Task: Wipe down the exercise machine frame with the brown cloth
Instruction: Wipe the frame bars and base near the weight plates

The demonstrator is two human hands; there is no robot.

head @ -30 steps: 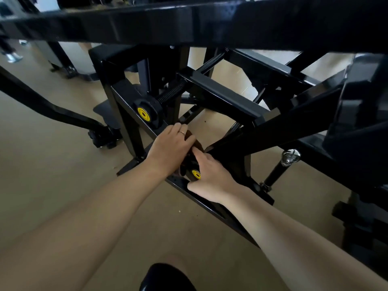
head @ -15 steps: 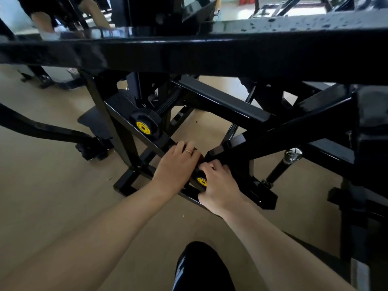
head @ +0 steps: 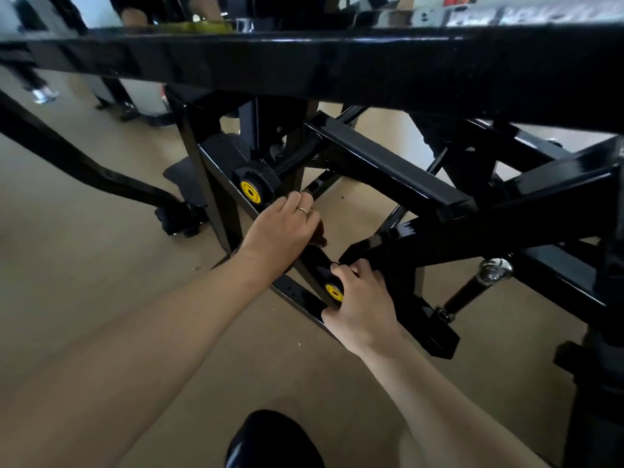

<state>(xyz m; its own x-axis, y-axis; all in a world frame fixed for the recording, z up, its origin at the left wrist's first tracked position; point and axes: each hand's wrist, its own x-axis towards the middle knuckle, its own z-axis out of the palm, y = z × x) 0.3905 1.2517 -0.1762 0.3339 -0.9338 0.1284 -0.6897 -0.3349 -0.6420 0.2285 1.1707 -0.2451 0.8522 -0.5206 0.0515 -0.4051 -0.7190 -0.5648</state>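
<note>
The exercise machine frame (head: 388, 170) is glossy black steel tubing that fills the upper and right view. My left hand (head: 282, 231) lies over a slanted lower bar, pressing the brown cloth (head: 319, 231) against it; only a dark brown edge of the cloth shows past my fingers. My right hand (head: 361, 305) grips the lower adjustment knob with the yellow centre (head: 334, 292), fingers curled round it and the bar beneath. A second black knob with a yellow centre (head: 250, 190) sits just above my left hand.
A thick black crossbar (head: 304, 62) runs across the top, close to the camera. A chrome-tipped pin (head: 494, 270) sticks out at the right. The floor (head: 84, 282) is tan. My dark shoe (head: 273, 440) is at the bottom. Other machines' legs stand at far left.
My left hand has slid up the slanted bar with the cloth, away from my right hand and toward the upper knob. My right hand has stayed on the lower knob.
</note>
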